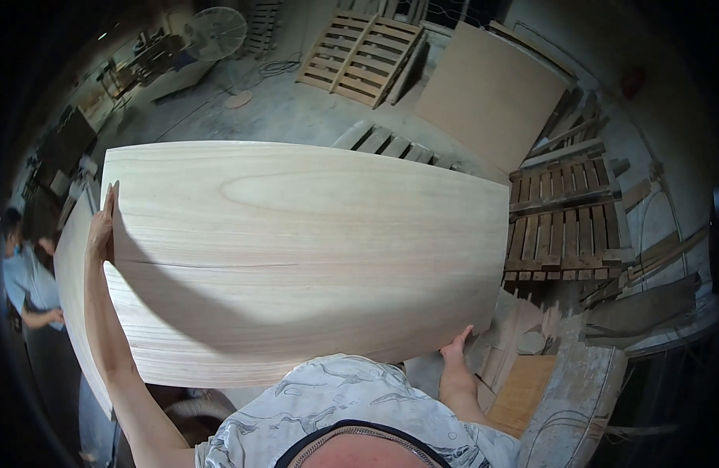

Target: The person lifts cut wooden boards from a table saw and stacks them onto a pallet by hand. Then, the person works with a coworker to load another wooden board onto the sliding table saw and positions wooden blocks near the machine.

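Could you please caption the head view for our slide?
Left hand and right hand on opposite ends of a pale wood panel, pallets beyond.

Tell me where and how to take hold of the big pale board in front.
Likely best by its two short edges, one hand coming from each side: the board is wide and flat, with no handle visible. The left hand is at its left edge, the right hand by its near right corner.
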Motion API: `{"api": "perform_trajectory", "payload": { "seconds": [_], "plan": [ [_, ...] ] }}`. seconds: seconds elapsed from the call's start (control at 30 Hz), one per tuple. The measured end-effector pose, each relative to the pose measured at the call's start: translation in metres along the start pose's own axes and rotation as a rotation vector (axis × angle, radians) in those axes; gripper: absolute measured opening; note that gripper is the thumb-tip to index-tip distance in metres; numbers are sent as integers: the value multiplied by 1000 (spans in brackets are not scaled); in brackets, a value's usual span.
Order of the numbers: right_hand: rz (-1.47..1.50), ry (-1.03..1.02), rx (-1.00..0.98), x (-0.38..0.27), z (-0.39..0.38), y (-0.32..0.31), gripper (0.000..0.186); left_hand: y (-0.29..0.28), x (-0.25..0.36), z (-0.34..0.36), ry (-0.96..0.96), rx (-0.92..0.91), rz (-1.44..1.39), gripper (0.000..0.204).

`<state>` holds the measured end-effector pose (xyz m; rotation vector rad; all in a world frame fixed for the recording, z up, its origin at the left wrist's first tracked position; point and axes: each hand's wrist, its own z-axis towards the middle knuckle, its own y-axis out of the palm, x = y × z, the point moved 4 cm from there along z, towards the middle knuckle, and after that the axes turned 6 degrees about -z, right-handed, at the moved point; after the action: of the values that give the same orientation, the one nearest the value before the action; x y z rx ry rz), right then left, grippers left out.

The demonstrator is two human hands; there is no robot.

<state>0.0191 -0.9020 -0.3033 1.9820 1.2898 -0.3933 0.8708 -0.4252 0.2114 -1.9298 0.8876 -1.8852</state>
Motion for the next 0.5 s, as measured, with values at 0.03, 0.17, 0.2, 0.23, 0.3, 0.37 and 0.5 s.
{"api": "perform_trajectory", "payload": {
  "seconds": [0.03, 0.17, 0.2, 0.23, 0.3, 0.37, 0.5],
  "plan": [
    [6, -32, -19, -2, 12, 9, 105, 18, 23, 18, 39, -22, -1, 103],
    [57, 53, -137, -12, 50, 51, 104, 42, 23, 87, 5, -35, -96, 104],
    [83, 42, -107, -18, 63, 62, 104, 53, 27, 99, -77, -119, -172, 104],
    [52, 30, -48, -27, 76, 67, 104, 79, 43, 96, -73, -105, -173, 102],
    [83, 54, -70, -24, 108, 103, 105, 71, 67, 107, -55, -252, -355, 97],
    [65, 74, -159, -31, 134, 155, 107, 41, 25, 107, -203, -315, -532, 87],
    [-49, 88, -213, -32, 178, 294, 108, 1, 2, 118, -176, -262, -631, 88]
  ]
}}
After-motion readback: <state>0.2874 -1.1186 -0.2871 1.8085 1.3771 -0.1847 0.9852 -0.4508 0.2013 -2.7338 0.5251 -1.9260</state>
